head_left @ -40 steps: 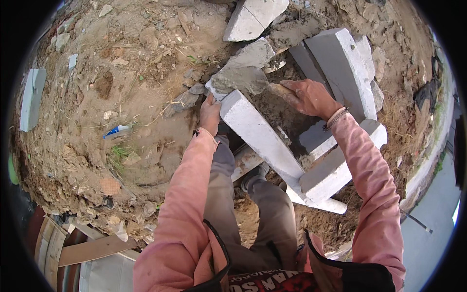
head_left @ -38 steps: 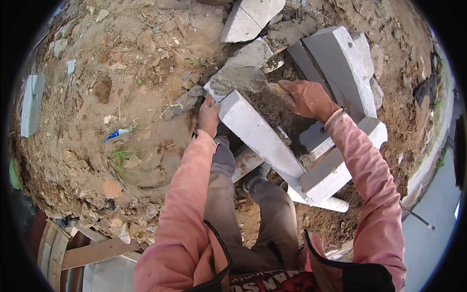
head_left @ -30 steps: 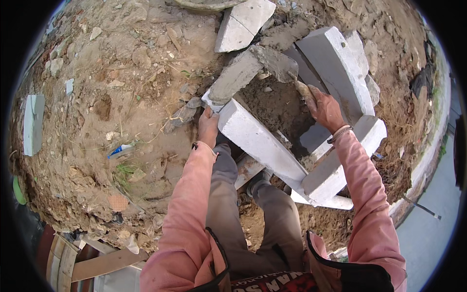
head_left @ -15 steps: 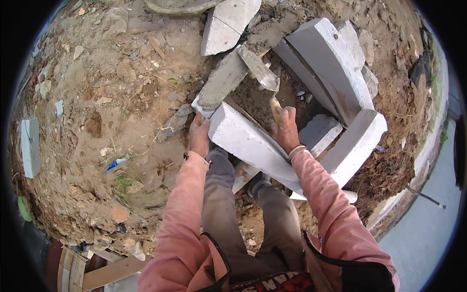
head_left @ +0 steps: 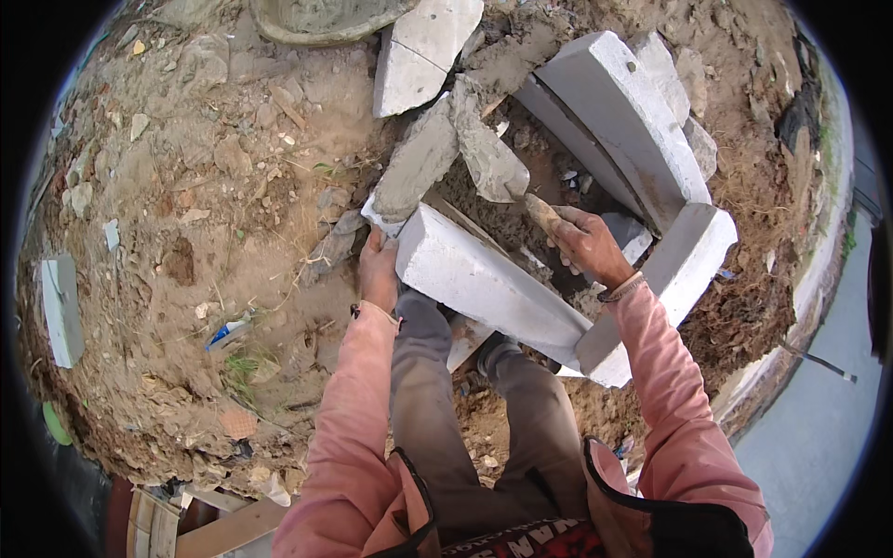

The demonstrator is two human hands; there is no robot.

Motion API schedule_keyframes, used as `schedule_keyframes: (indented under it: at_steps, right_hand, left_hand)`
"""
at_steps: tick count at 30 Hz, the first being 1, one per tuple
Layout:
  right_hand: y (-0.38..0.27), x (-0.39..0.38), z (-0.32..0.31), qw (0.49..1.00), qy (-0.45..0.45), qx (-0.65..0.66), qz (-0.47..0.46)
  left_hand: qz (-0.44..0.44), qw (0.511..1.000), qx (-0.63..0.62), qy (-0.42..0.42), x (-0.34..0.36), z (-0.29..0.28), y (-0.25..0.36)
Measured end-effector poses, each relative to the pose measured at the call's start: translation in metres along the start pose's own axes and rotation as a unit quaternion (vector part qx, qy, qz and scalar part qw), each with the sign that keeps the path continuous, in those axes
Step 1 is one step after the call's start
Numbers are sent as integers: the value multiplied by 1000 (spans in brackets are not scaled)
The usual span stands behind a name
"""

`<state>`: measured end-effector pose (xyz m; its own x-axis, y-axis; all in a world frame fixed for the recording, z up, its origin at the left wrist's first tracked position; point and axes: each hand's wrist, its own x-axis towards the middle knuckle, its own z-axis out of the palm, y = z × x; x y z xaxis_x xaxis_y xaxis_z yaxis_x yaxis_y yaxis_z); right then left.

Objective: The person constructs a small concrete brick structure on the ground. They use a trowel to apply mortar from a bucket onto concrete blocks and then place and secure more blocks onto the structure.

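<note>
My left hand [head_left: 377,270] grips the near end of a short concrete piece [head_left: 414,163] coated with grey mortar, beside the end of a long white block [head_left: 479,279]. My right hand [head_left: 586,244] is closed on the wooden handle of a trowel [head_left: 488,167]. The trowel's mortar-covered blade rests against the right side of the coated piece, over wet mortar in the gap between blocks. Two further blocks, a tall one [head_left: 633,121] and a shorter one [head_left: 674,265], border that gap on the right.
A broken concrete slab [head_left: 414,56] and a mortar pan [head_left: 316,14] lie at the top. A loose pale block [head_left: 60,312] is on rubbly soil at left. Wooden boards [head_left: 223,530] show lower left, a grey paved strip [head_left: 819,391] with a thin bar at right. My legs stand below the blocks.
My right hand has swung down and back slightly, turning the trowel blade from across the coated piece to pointing down beside it. My left hand keeps its grip. The whole view has shifted.
</note>
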<state>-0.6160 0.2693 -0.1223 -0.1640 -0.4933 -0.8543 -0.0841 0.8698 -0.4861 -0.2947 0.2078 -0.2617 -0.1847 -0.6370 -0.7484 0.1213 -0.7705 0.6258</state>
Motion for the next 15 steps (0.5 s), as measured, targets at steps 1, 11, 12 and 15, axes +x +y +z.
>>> schedule_keyframes:
  at_steps: [1,11,12,15]
  right_hand:
    - [-9,-10,-6,999,5,-33,-3]
    - [21,41,-7,927,154,-220,-261]
    - [26,39,-11,938,169,-195,-230]
    - [39,10,-7,971,125,-144,-146]
  left_hand:
    - [-3,1000,-2,0,-1,2,2]
    - [-51,998,35,-2,0,7,13]
    - [-63,997,52,9,-1,10,15]
    - [-47,957,284,44,4,-20,30]
